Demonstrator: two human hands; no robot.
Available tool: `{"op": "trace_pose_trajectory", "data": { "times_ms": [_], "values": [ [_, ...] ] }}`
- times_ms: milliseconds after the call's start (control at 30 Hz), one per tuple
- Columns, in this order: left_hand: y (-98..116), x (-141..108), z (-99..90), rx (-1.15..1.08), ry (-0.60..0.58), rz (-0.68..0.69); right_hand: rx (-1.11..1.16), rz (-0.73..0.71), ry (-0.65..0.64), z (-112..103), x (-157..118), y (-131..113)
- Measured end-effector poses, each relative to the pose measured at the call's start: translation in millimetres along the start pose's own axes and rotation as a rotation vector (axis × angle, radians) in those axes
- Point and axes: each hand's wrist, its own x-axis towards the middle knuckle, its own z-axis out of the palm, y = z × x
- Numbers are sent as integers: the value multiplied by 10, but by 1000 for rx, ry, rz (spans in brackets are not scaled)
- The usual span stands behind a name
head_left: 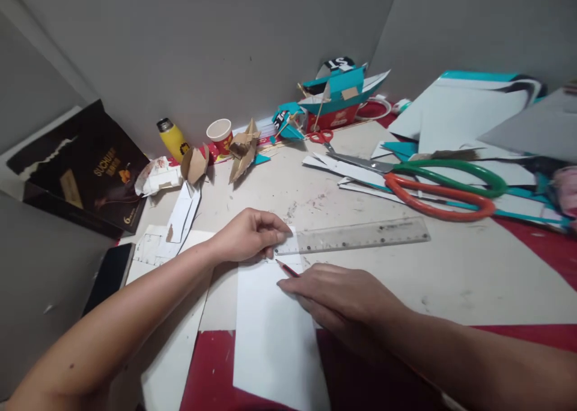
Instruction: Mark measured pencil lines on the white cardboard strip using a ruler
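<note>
A clear plastic ruler lies across the top part of a white strip of paper or card and reaches out to the right over the board. My left hand is closed at the ruler's left end, fingers and thumb pressing it against the strip. In my right hand is a dark red pencil, gripped between thumb and fingers. Its sharpened tip points up and left, close to the ruler's lower edge; whether it touches the strip I cannot tell. Faint pencil lines show near the ruler.
Large scissors with green and orange handles rest on card scraps at the right. Behind stand a yellow bottle, a paper cup and a turquoise model boat. A dark box and a phone are at left.
</note>
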Motion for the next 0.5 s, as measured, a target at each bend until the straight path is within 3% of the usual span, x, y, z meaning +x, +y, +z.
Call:
{"op": "trace_pose_trajectory", "data": {
  "times_ms": [233, 500],
  "values": [
    [144, -229, -5, -32, 199, 98, -95, -126, -48, -32, 58, -154],
    [341, -1035, -252, -92, 522, 204, -113, -175, -27, -78, 52, -285]
  ]
}}
